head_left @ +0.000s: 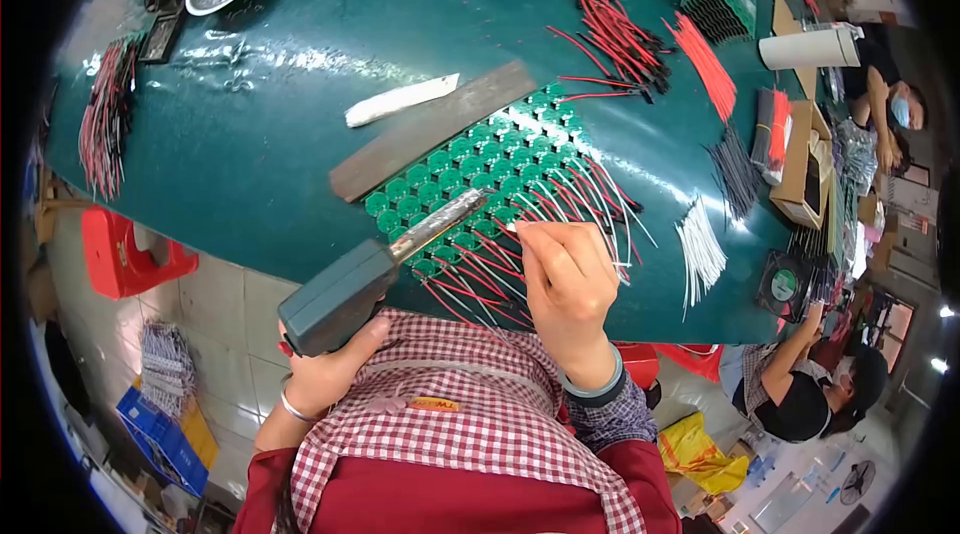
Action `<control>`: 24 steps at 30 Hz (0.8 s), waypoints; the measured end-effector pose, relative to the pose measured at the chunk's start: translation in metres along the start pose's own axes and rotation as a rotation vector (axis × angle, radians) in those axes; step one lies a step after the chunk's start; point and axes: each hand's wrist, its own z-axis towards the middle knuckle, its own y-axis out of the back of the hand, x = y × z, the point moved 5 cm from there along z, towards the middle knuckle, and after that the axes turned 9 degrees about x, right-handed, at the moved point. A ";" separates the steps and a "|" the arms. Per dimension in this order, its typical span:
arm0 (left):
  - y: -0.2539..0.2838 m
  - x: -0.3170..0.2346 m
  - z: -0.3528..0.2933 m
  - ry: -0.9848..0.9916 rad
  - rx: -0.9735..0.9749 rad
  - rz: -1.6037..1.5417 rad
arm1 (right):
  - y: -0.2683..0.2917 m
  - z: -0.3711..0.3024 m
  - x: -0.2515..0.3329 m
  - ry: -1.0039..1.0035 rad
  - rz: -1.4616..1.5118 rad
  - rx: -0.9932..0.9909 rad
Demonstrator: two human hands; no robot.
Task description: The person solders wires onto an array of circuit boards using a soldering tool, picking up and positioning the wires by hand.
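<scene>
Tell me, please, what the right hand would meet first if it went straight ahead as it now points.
Probably the green circuit boards, just ahead of the right hand; the tool's metal tip also lies near that line, and depth is unclear.

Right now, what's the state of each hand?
Left hand: closed around the dark green soldering gun.
Right hand: pinched shut on a white piece, too small to identify.
</scene>
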 end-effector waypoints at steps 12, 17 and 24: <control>-0.003 -0.013 0.008 -0.134 0.156 0.337 | -0.021 0.002 0.001 -0.019 -0.079 0.053; -0.006 -0.020 0.010 -0.347 0.146 0.455 | -0.020 0.004 0.003 -0.039 -0.093 0.055; -0.009 -0.022 0.014 -0.305 0.176 0.437 | -0.020 0.004 0.002 -0.040 -0.099 0.068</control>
